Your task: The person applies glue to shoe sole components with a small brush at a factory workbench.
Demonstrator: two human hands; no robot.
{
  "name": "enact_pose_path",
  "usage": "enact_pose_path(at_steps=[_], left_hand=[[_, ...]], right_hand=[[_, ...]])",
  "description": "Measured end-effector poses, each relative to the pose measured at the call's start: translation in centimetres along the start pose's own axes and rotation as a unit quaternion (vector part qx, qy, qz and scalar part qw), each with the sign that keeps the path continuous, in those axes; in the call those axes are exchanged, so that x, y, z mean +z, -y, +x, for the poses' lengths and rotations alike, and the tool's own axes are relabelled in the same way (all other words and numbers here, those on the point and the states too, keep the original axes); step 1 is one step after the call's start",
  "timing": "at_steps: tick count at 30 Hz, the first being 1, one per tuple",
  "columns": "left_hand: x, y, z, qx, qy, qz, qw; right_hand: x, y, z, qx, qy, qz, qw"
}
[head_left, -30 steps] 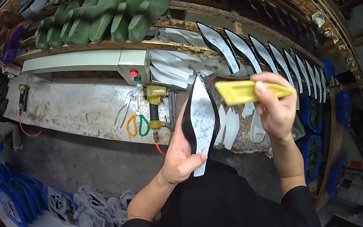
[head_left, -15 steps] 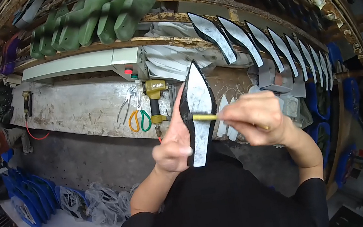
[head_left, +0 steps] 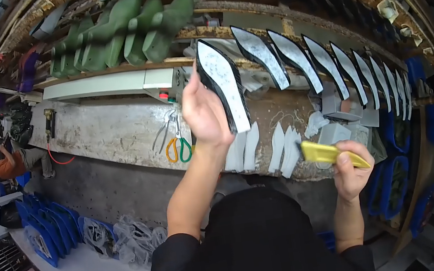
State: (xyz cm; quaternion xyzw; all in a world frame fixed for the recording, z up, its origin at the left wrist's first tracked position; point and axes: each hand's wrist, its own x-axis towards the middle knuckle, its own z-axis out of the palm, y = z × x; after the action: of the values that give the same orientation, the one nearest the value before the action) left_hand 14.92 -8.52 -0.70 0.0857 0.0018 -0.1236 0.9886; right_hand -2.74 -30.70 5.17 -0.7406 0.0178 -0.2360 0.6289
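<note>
Raised over the back of the bench, my left hand [head_left: 205, 112] holds a black-edged shoe piece [head_left: 223, 81] with a mottled white sole face, its pointed end up. At the lower right, my right hand [head_left: 350, 171] grips a yellow brush [head_left: 321, 152], its dark bristles pointing left and apart from the shoe piece. Several similar pieces [head_left: 260, 56] lean in a row along the shelf to the right of my left hand. White sole-shaped sheets [head_left: 251, 147] lie on the bench between my hands.
Scissors [head_left: 178, 148] with orange and green handles and pliers [head_left: 162, 135] lie on the bench [head_left: 110, 132]. Green shoe lasts [head_left: 117, 46] stand on the shelf behind. A person in orange [head_left: 8, 166] is at the far left. Blue bins [head_left: 398, 181] stand at the right.
My left hand has lifted the shoe piece up and away toward the shelf. My right hand has drawn the brush off its face and moved down to the right. The view has shifted slightly.
</note>
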Motion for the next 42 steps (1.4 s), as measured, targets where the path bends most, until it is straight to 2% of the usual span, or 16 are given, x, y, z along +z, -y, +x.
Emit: enact_pose_path(at_steps=[1,3,13,16,18,21,23,25,27,29,31,33,35,38,40,42], left_hand=[[-0.5,0.2,2.5,0.038,-0.022,0.086,0.995],[-1.4,0.9,5.9,0.116,-0.069,0.25,0.959],[-3.6,3.0,9.0,0.134,-0.134,0.308,0.932],[-0.1,1.5,5.9,0.195,-0.163,0.441,0.861],[0.0,0.2,3.6,0.331,-0.12,0.481,0.803],[0.2,-1.9,-1.7,0.298,-0.052,0.438,0.847],[-1.1,-1.5,-5.3,0.178,-0.027,0.383,0.906],[-1.6,0.3,-9.6,-0.036,0.017,0.13,0.991],[-2.7,3.6,-13.0,-0.118,0.023,0.094,0.988],[-2.9,6.0,-15.0,-0.186,0.028,0.068,0.98],[-2.6,7.3,-15.8,-0.206,0.028,0.063,0.976],[-2.5,8.2,-16.2,-0.187,0.026,0.105,0.976],[-1.9,9.1,-16.4,-0.169,0.029,0.159,0.972],[-1.5,11.5,-17.5,-0.114,0.052,0.218,0.968],[-1.5,12.3,-17.6,-0.122,0.026,0.172,0.977],[-2.7,13.9,-18.0,-0.097,0.015,0.126,0.987]], right_hand=[[-0.6,-0.6,-0.2,-0.009,-0.004,0.003,1.0],[-1.6,-2.1,-0.7,0.1,-0.044,-0.022,0.994],[-5.6,-5.8,-6.4,0.222,-0.115,0.009,0.968],[-8.0,-5.9,-7.6,0.245,-0.174,-0.018,0.954],[-10.4,-6.2,-8.6,0.27,-0.225,-0.044,0.935],[-17.0,-11.5,-11.7,0.307,-0.247,-0.025,0.919],[-22.9,-15.3,-15.4,0.343,-0.177,-0.213,0.898],[-23.8,-15.2,-15.6,0.351,-0.149,-0.292,0.877],[-24.9,-17.1,-15.8,0.393,-0.119,-0.309,0.858],[-25.3,-19.7,-15.5,0.347,-0.111,-0.335,0.869],[-26.6,-24.7,-15.1,0.299,-0.065,-0.382,0.872],[-27.7,-29.3,-14.5,0.321,-0.012,-0.389,0.863],[-26.7,-28.2,-12.3,0.375,0.05,-0.441,0.814],[-25.3,-24.9,-10.8,0.313,0.088,-0.475,0.818],[-25.8,-24.4,-9.5,0.327,0.104,-0.609,0.715],[-21.8,-19.1,-6.5,0.215,-0.005,-0.455,0.864]])
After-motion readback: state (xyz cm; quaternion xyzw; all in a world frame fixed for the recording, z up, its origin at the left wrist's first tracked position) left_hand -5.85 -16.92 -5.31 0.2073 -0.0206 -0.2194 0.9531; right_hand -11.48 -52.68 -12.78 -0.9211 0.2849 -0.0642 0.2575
